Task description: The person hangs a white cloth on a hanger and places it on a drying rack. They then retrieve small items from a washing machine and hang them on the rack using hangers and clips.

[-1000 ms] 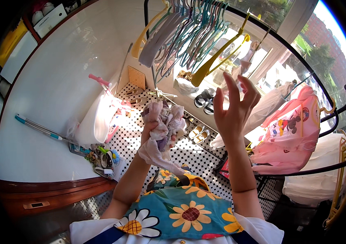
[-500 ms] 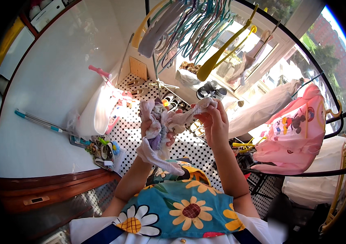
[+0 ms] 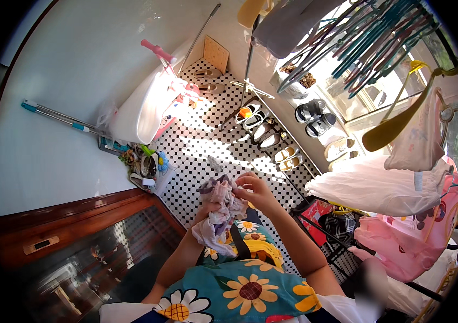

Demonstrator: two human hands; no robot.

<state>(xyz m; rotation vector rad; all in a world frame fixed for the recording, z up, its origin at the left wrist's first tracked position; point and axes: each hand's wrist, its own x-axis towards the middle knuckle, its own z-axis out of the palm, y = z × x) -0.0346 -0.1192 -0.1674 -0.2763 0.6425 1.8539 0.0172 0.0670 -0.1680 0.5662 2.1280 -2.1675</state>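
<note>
A crumpled bunch of socks (image 3: 219, 207) in pale pink, white and purple is gathered in front of my apron. My left hand (image 3: 207, 210) is closed round it from the left, its fingers partly hidden by the fabric. At the bunch's upper right edge, my right hand (image 3: 255, 191) has its fingers bent and pinched against the cloth. One pale end hangs below my left hand over the flowered apron (image 3: 240, 280).
Clothes hangers (image 3: 380, 46) crowd a black rack at upper right, beside a yellow hanger (image 3: 401, 121). Pink clothing (image 3: 401, 245) and a white garment (image 3: 374, 183) hang at right. Shoes (image 3: 258, 129) line a low rack. A pink-handled scooter (image 3: 159, 51) stands beyond a white bin (image 3: 137, 116).
Both hands have come lower and closer to my body. My right hand has moved back against the bunch, no longer stretching one sock out to the right. The view has turned.
</note>
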